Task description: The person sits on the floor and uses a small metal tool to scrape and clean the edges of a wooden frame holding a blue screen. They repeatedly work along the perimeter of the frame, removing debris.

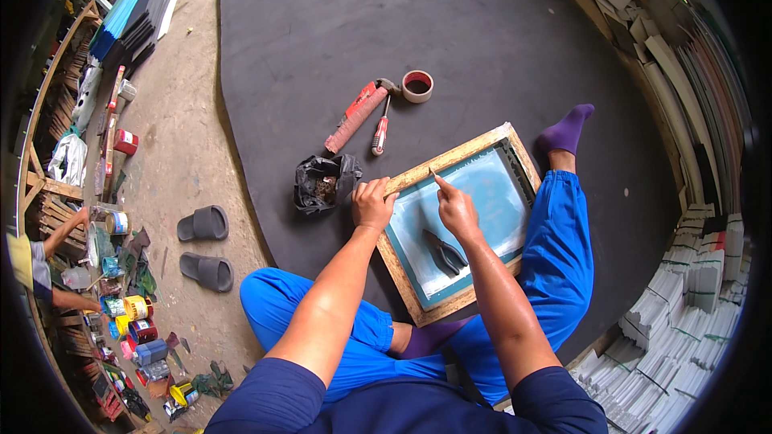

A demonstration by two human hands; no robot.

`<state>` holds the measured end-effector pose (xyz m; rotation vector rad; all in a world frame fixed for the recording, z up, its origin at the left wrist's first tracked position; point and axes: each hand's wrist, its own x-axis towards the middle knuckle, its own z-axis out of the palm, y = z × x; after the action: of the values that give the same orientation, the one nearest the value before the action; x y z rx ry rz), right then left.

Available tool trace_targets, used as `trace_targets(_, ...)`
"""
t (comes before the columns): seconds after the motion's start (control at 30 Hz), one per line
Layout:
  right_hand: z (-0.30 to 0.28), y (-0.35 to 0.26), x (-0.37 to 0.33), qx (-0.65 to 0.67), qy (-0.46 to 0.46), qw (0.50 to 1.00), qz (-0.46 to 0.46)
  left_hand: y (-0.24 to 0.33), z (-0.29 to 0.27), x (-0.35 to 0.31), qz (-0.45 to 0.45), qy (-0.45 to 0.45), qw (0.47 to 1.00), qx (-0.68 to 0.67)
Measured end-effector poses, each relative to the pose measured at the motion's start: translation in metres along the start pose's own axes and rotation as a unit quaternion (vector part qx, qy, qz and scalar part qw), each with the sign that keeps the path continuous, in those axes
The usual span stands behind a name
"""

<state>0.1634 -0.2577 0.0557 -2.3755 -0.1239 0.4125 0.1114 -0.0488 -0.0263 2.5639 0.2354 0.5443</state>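
A wooden screen-printing frame with teal and white mesh lies tilted across my lap and the black mat. My left hand is closed over its upper left corner. Against the top bar rests my right hand, its fingers closed in a pinch; a small dark tip shows at the fingertips, too small to name. Below that hand, a pair of black pliers lies on the mesh. Just beyond my left hand stands a crumpled black plastic bag with small bits inside.
Ahead on the mat lie a hammer with a red handle, a red-and-white screwdriver and a tape roll. Dark slides sit at the left beside paint cans; another person's arm reaches there. Bundled white strips stack at right.
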Motion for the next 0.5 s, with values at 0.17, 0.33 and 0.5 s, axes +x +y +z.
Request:
trace_targets(0.17,-0.013,-0.018,0.002,-0.102,-0.025,0.994,0.019,0.002,0.001,0.002,0.0,-0.003,1.0,-0.004)
trace_targets(0.33,-0.02,-0.041,0.009,-0.152,-0.048,0.987,0.027,0.001,0.001,0.001,0.003,-0.002,1.0,-0.002)
trace_targets(0.5,-0.01,-0.055,0.016,-0.147,-0.047,0.987,0.042,0.004,0.0,0.0,0.001,-0.003,1.0,0.008)
